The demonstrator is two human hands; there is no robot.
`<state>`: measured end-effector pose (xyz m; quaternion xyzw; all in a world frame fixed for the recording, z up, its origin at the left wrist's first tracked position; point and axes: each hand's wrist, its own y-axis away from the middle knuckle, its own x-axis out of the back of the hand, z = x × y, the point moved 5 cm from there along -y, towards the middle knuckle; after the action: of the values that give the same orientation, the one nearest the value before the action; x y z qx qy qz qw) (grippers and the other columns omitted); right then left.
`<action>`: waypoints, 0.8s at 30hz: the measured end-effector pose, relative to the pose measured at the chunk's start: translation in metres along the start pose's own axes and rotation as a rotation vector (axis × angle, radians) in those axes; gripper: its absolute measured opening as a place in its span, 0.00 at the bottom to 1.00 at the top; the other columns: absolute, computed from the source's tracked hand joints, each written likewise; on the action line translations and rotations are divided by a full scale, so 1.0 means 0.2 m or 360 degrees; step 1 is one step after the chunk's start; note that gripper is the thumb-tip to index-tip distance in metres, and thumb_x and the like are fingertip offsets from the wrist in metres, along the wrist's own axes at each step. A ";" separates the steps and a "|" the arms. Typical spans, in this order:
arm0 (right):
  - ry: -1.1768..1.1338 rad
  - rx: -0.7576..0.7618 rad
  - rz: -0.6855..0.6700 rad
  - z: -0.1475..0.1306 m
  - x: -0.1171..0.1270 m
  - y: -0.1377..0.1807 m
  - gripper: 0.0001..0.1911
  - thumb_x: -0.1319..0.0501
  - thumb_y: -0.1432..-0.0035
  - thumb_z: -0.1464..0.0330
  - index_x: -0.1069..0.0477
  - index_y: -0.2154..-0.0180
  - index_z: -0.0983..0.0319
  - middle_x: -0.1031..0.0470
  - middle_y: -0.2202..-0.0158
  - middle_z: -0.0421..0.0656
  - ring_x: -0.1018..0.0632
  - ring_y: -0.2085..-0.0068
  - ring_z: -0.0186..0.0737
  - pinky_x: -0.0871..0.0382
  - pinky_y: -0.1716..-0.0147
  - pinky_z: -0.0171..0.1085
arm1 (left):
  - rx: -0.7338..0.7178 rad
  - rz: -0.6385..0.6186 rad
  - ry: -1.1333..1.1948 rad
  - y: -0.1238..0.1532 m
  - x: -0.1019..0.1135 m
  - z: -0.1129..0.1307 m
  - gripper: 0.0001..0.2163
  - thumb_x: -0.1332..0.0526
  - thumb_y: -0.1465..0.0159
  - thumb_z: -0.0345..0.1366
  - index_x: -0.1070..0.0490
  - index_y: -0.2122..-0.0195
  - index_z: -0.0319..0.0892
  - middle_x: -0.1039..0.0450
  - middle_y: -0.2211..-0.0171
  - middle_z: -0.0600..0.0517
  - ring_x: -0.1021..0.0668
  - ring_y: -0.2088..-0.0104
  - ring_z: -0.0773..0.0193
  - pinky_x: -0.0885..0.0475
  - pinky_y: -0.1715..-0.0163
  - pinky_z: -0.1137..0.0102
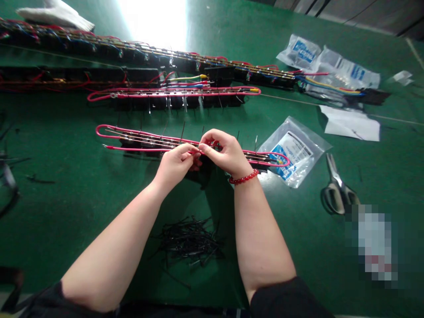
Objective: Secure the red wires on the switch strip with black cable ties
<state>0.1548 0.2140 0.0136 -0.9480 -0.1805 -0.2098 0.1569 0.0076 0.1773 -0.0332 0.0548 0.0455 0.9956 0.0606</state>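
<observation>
Bench (pixel 73 132): green, under everything I work on.
Back strip (pixel 149 53): the longest, slanting from far left towards the right, strung with coloured wires.
Black strip (pixel 76 79): at left, just in front of the back strip.
My strip (pixel 149 140): crosswise before me, looped with red cable, its right end overlapping a bag.
Twin (pixel 182 99): a like strip, just beyond mine, also red-looped.
Bag (pixel 294 152): clear, blue-printed, right of my hands.
Glove (pixel 56 13): white, far left, behind the back strip.
Right hand (pixel 227 152): my grip is pinched on my strip near its middle.
Left hand (pixel 175 165): grip likewise pinched there, fingertips meeting the right's; what finer piece lies between is too small to tell.
Scissors (pixel 334 190): right of my right arm, nearer than the bag.
Ties (pixel 190 240): black, loosely heaped between my forearms.
Bracelet (pixel 244 177): red beads, on my right wrist.
</observation>
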 end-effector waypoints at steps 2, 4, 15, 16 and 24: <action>0.0037 0.0022 -0.0034 0.00 -0.01 0.00 0.06 0.37 0.41 0.65 0.30 0.68 0.60 0.27 0.68 0.40 0.28 0.65 0.37 0.34 0.63 0.38 | -0.0012 0.0022 -0.0012 0.00 0.00 0.00 0.06 0.36 0.37 0.37 0.24 0.62 0.41 0.22 0.76 0.56 0.18 0.77 0.66 0.22 0.75 0.76; 0.0065 0.0037 -0.0059 0.00 -0.02 0.00 0.05 0.37 0.42 0.66 0.30 0.69 0.60 0.27 0.68 0.40 0.28 0.64 0.38 0.33 0.62 0.38 | -0.0020 0.0029 -0.0024 0.00 0.00 0.00 0.07 0.36 0.37 0.39 0.23 0.62 0.41 0.22 0.77 0.56 0.19 0.77 0.67 0.22 0.75 0.76; 0.0121 0.0006 -0.0061 0.03 -0.02 -0.01 0.06 0.38 0.40 0.68 0.32 0.69 0.60 0.27 0.68 0.41 0.29 0.64 0.39 0.35 0.61 0.39 | -0.0029 0.0054 -0.0049 0.00 0.01 0.00 0.08 0.34 0.37 0.39 0.22 0.61 0.41 0.19 0.74 0.53 0.17 0.74 0.66 0.19 0.72 0.76; 0.0107 0.0006 -0.0058 0.03 -0.01 -0.01 0.06 0.39 0.40 0.67 0.32 0.69 0.60 0.27 0.67 0.41 0.29 0.64 0.39 0.35 0.61 0.39 | -0.0026 0.0059 -0.0052 0.00 0.01 0.00 0.08 0.34 0.37 0.39 0.21 0.61 0.40 0.19 0.74 0.53 0.17 0.74 0.66 0.19 0.72 0.75; -0.0038 -0.0042 -0.0017 0.03 0.00 0.00 0.16 0.38 0.36 0.55 0.32 0.68 0.60 0.29 0.68 0.41 0.30 0.64 0.38 0.36 0.63 0.37 | 0.0014 0.0066 0.0015 0.00 0.00 0.00 0.08 0.37 0.37 0.34 0.20 0.59 0.39 0.18 0.69 0.52 0.16 0.72 0.67 0.18 0.71 0.75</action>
<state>0.1574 0.2168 0.0089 -0.9515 -0.1846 -0.2016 0.1411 0.0075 0.1777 -0.0326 0.0513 0.0491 0.9967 0.0394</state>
